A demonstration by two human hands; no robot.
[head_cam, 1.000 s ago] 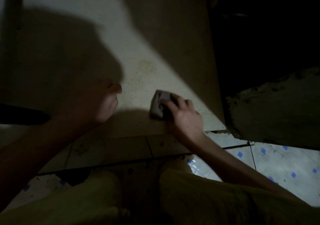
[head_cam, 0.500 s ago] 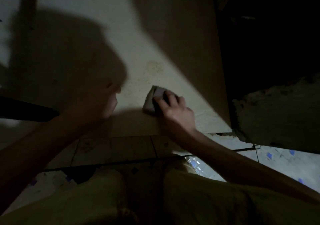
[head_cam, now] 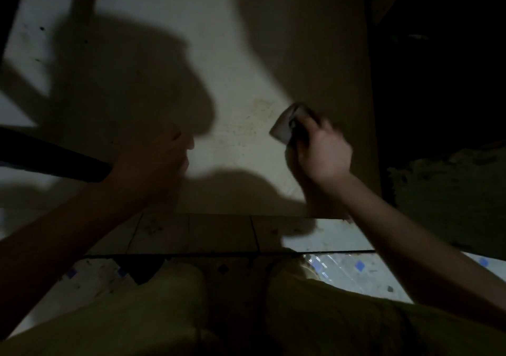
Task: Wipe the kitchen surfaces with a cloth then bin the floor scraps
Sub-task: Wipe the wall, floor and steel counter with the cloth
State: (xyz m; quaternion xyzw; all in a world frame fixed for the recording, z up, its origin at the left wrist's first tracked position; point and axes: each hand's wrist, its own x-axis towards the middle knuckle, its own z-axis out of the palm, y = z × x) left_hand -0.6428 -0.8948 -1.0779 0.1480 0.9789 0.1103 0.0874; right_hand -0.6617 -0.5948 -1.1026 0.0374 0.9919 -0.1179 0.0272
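The small grey folded cloth point(head_cam: 283, 128) lies on the pale, speckled counter point(head_cam: 241, 54) near its right edge, gripped in the curled fingers of the right hand point(head_cam: 324, 153). The left hand point(head_cam: 161, 161) is on the counter well to the left, deep in shadow; whether it holds anything cannot be told.

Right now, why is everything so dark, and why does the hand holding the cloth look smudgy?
Head view: dim, with one patch of light on the surface and hard shadows across it; the left hand sits in shadow, too dark to read its fingers; the right hand and its cloth are smeared by motion blur; the floor tiles are brightest.
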